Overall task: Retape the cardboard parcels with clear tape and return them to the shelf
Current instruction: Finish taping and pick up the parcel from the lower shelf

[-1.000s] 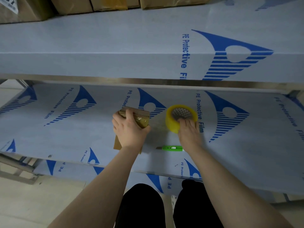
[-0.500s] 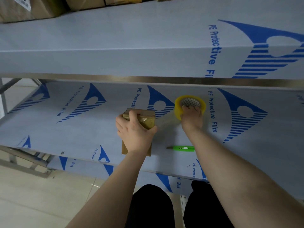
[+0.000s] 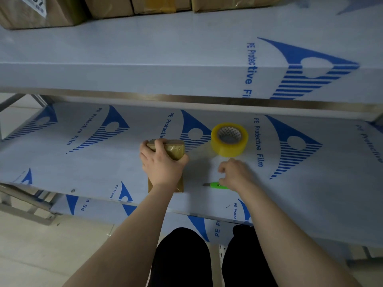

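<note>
A small brown cardboard parcel (image 3: 176, 151) with glossy tape over its top lies on the lower shelf (image 3: 83, 162). My left hand (image 3: 162, 165) presses down on it, fingers curled over its far edge. A yellowish roll of clear tape (image 3: 229, 139) lies flat on the shelf to the right of the parcel, and a faint strip of tape seems to run from it toward the parcel. My right hand (image 3: 235, 172) hovers below the roll, fingers loosely curled, holding nothing. Its heel covers part of a green utility knife (image 3: 216, 185).
The upper shelf (image 3: 165, 59), covered in blue-printed protective film, juts out above the work area. Several cardboard boxes (image 3: 37, 11) stand along its back. The lower shelf's front edge runs near my knees, with pale floor at the left.
My right hand has let go of the tape roll and drawn back toward me, down to the green knife. The left hand stays on the parcel.
</note>
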